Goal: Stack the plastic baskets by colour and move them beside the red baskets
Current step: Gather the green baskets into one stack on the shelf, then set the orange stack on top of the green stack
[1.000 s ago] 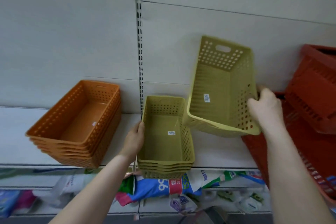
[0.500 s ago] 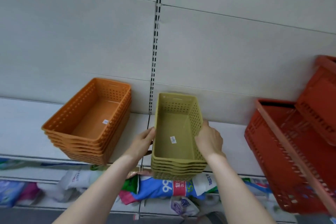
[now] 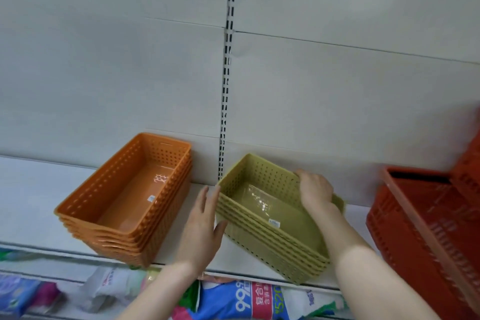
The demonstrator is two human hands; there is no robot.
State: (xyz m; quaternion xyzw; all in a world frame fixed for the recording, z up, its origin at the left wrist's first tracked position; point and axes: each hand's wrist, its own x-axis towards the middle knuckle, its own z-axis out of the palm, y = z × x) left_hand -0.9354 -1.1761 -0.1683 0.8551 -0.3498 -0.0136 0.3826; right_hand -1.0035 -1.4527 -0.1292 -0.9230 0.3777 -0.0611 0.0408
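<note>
Now: nested stack of olive-green perforated plastic baskets (image 3: 270, 218) on white shelf (image 3: 39, 195), skewed toward red plastic baskets (image 3: 426, 228). Left hand (image 3: 201, 226) flat, fingers spread on near side; right hand (image 3: 315, 191) curled over far rim, likely for steering. Orange perforated basket stack (image 3: 124, 200) well apart, left.

The stack of olive-green perforated plastic baskets (image 3: 272, 218), square-on at frame centre half a second ago, now sits turned diagonally, shifted right; the right hand (image 3: 315, 191) moved onto its far rim.
</note>
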